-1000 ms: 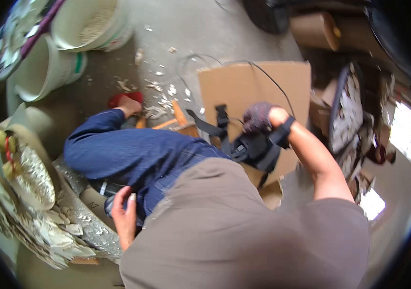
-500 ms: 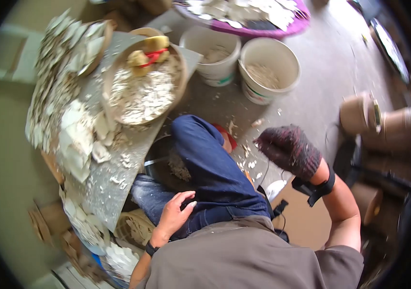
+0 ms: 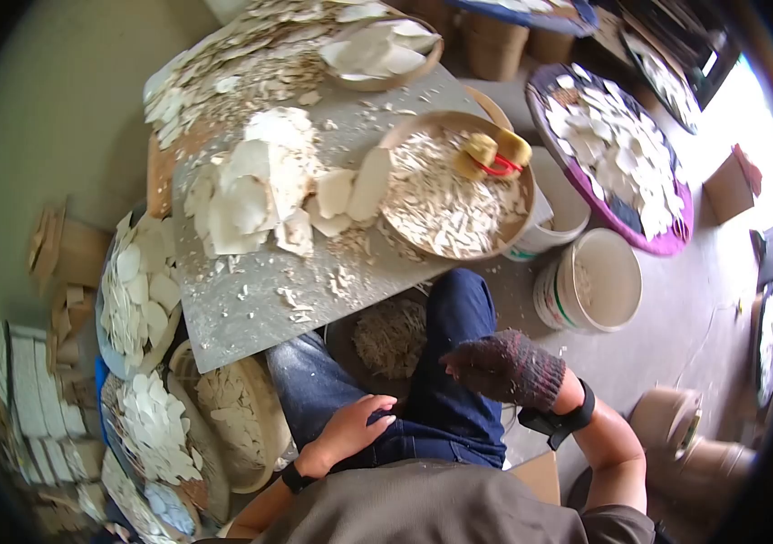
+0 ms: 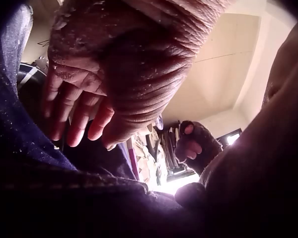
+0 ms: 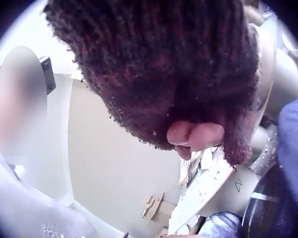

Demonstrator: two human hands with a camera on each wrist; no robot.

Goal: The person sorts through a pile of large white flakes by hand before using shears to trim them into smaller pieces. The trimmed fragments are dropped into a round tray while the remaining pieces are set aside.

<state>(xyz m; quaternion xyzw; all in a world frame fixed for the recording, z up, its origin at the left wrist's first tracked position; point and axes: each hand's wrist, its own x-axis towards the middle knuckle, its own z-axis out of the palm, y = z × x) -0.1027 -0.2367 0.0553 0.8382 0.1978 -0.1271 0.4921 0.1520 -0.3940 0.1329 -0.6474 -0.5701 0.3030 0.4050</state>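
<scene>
In the head view my bare left hand [image 3: 350,431] lies over the lap of the blue jeans [image 3: 432,435], fingers extended and holding nothing. The left wrist view shows its palm [image 4: 134,74] dusted with white specks. My right hand [image 3: 509,367], in a dark knitted glove [image 5: 154,64], hovers over the right thigh. Bare fingertips [image 5: 206,136] poke out of the glove, loosely bent, with nothing between them. Ahead stands a grey board [image 3: 223,326] bearing a pile of flat white pieces [image 3: 251,195]. Beside the pile, a round basket [image 3: 518,238] of white chips carries a yellow bundle [image 3: 495,154] tied in red.
White buckets [image 3: 541,290] stand right of the board. A purple-rimmed tray [image 3: 667,240] of white pieces is behind them. Shavings [image 3: 391,335] fill a dark bin beneath the board. At left are a basket [image 3: 269,435] and trays of flat pieces [image 3: 155,426]; brown cylinders [image 3: 676,431] lie at right.
The view has swung from the floor and cardboard at right to the board in front. My right hand has left the dark straps and moved over the lap; my left hand stays near the thigh.
</scene>
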